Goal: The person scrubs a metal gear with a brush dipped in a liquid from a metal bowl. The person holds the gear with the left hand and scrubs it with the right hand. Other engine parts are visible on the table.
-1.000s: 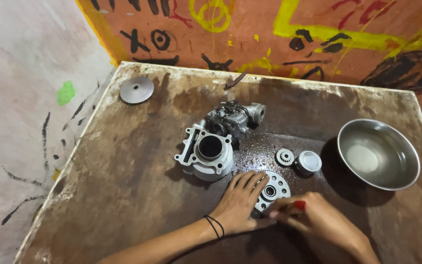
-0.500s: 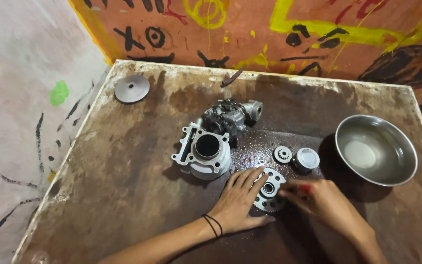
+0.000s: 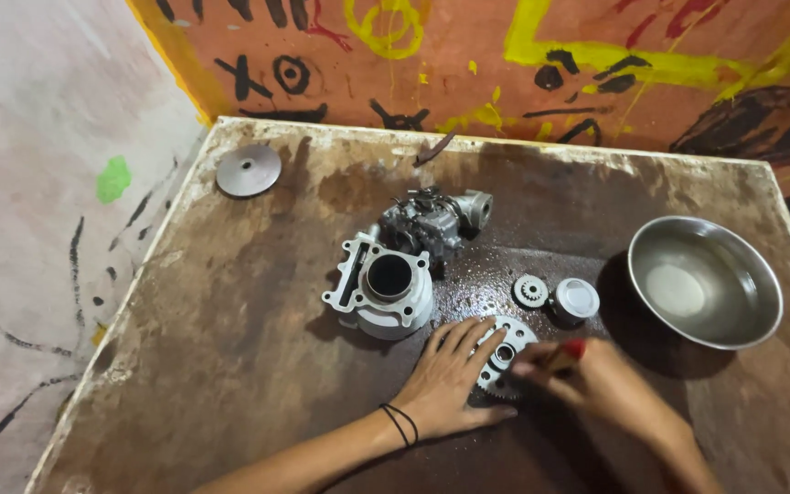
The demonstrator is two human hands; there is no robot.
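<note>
Pressing flat on a toothed gear plate (image 3: 502, 359) near the front of a stained brown worktable (image 3: 230, 366), left hand (image 3: 450, 380) with fingers spread and lying open over the plate's left half, pinning it down. Gripping what looks like a small tool with a red end (image 3: 574, 349), right hand (image 3: 596, 384) with fingers curled tight around it, working at the plate's hub; tip hidden, so contact hard to confirm. Sliding back toward the centre since half a second ago, after reaching further right, suggesting repeated strokes across the same spot. Sitting just behind: a finned cylinder block (image 3: 383, 285), a carburettor (image 3: 433, 220), a small gear (image 3: 530, 290), a round cap (image 3: 577, 298). Standing well apart at right, a steel bowl (image 3: 704, 282); at far left, a metal disc (image 3: 248, 170).
</note>
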